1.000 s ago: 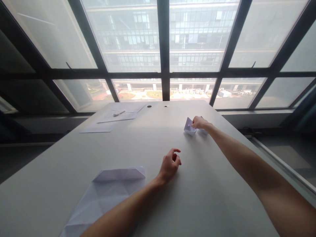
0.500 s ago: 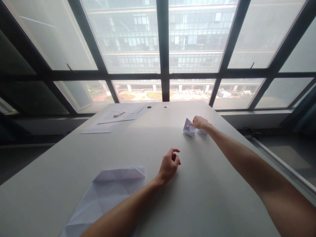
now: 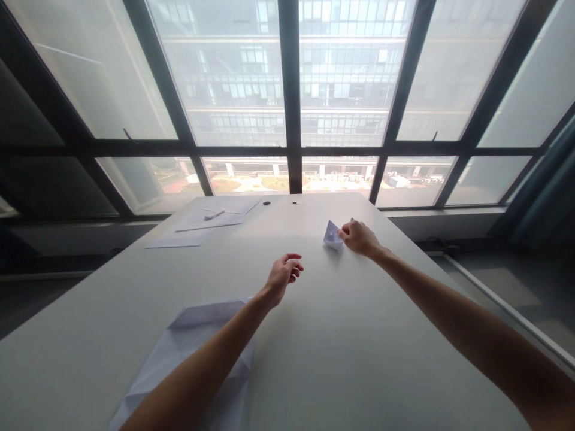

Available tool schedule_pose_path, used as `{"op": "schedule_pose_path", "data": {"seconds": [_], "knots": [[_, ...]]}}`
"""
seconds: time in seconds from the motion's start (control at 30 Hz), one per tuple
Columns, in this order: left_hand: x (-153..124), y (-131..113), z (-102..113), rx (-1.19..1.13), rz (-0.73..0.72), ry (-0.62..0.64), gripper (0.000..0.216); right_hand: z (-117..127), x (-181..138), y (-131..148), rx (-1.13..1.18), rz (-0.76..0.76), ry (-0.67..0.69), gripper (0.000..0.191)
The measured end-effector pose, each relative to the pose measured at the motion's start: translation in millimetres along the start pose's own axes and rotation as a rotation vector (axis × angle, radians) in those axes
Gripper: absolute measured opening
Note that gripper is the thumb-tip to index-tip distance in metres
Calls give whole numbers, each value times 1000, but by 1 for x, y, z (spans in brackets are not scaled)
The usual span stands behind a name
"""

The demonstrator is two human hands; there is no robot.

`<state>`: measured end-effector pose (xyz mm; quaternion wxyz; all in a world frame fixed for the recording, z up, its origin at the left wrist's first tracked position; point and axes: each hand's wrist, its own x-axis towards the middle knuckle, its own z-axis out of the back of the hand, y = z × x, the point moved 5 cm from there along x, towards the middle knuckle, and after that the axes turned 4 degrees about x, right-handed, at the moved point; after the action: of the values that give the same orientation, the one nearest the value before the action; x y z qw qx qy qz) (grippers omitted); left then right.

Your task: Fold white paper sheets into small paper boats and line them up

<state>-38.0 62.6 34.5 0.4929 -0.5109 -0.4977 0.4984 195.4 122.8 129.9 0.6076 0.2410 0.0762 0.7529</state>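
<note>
Folded paper: small white piece (image 3: 332,237), sat on the far right part of the table (image 3: 341,335). A pointed flap stood up at its left, with a lower fold on the near side. Its right part was hidden behind fingers.
Right hand: hand (image 3: 358,237) was at the folded paper, reaching in from the near right. Thumb and fingers were curled together, touching the paper's right side. Couldn't tell if they were clamped on it; the contact was partly hidden.
Left hand: hand (image 3: 279,279) was over the middle of the table, left of and nearer than the folded paper, well apart from it. Fingers were apart, loosely bent, with nothing between them.
Large paper: creased white sheet (image 3: 179,344) lay near left, its far edge folded over. The left forearm crossed above it and covered part of it.
Far left: flat white sheets (image 3: 173,238) lay partly overlapping. A small white object (image 3: 209,216) rested on them, too small to identify.
Table holes: two round holes close to the far edge, a dark left one (image 3: 266,203) and a smaller right one (image 3: 294,203).
Window: dark-framed panes (image 3: 238,90) ran across the far side, with a pale building visible through them.
Right side: blue-grey curtain (image 3: 536,185) hung at the far right, beyond the table; dark floor (image 3: 498,281) showed below it.
</note>
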Motion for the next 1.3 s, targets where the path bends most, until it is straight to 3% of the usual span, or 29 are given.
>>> {"op": "schedule_pose_path", "data": {"seconds": [0.1,0.27,0.37,0.47,0.63,0.73,0.97,1.13,1.3], "knots": [[-5,-27,13,161,-126,7,28,-28,-38,30,27,102,70,37],[-45,-51,52,565,-328,236,21,-80,-101,89,168,309,162,19],[-81,-44,94,776,-357,172,18,-109,-134,125,314,428,208,19],[-115,-29,128,969,-394,42,18,-135,-151,155,385,488,201,34],[-149,-5,143,1108,-534,-170,24,-170,-129,173,447,242,192,59],[-155,1,139,1117,-583,-222,25,-181,-114,172,586,113,277,52],[-163,-9,139,1130,-656,-281,20,-176,-105,146,812,70,220,24],[-162,-5,148,1092,-637,-315,24,-158,-98,99,1030,76,229,39],[-162,4,149,1129,-627,-265,23,-121,-94,22,1023,56,192,46]]}}
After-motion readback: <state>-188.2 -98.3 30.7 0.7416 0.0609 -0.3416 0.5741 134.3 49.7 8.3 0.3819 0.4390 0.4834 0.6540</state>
